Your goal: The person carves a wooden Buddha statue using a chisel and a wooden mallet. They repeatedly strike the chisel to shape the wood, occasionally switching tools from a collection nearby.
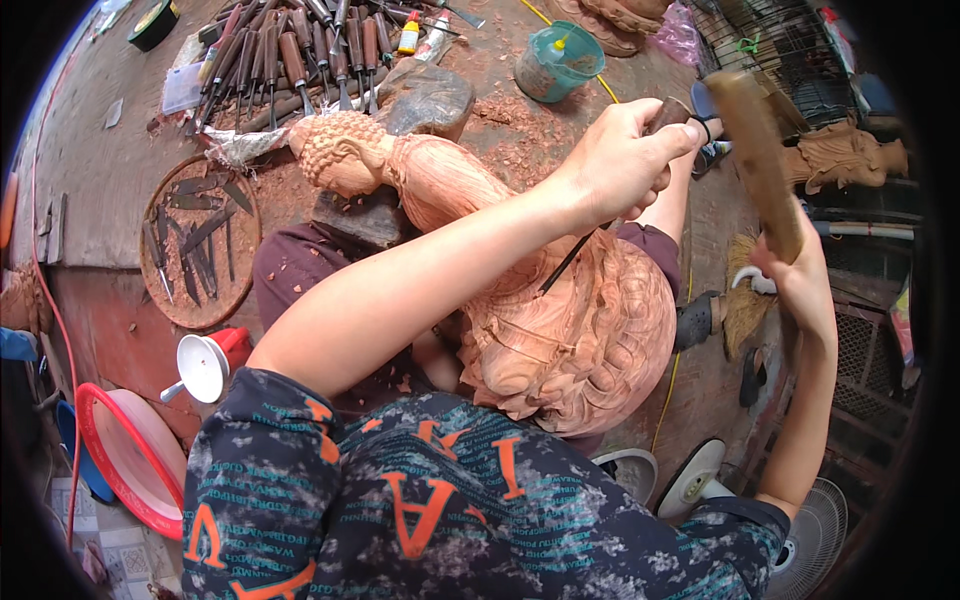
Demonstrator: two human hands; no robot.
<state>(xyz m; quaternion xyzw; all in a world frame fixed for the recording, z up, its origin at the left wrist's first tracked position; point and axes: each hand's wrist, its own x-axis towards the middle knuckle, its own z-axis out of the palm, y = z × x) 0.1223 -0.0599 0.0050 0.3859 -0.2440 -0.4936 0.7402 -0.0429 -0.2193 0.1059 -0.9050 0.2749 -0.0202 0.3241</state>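
A carved wooden figure [580, 340] with a curly-haired head lies on its side across my lap, the head toward the upper left. My left hand [625, 155] is closed around the handle of a chisel [566, 264]. The chisel's dark blade slants down to the figure's carved folds, its tip at or very close to the wood. Over on the right, my right hand [797, 275] grips a flat wooden mallet [757, 150]. The mallet is raised, its upper end beside the chisel handle's end; I cannot tell whether they touch. The figure's head rests near a dark block [365, 218].
Many wooden-handled chisels [290, 60] lie in a heap at the far left, near a yellow glue bottle [409, 33]. A round tray [185, 315] holds dark blades. A teal bucket [558, 65] stands at the back among wood chips. Fans [815, 530] stand lower right.
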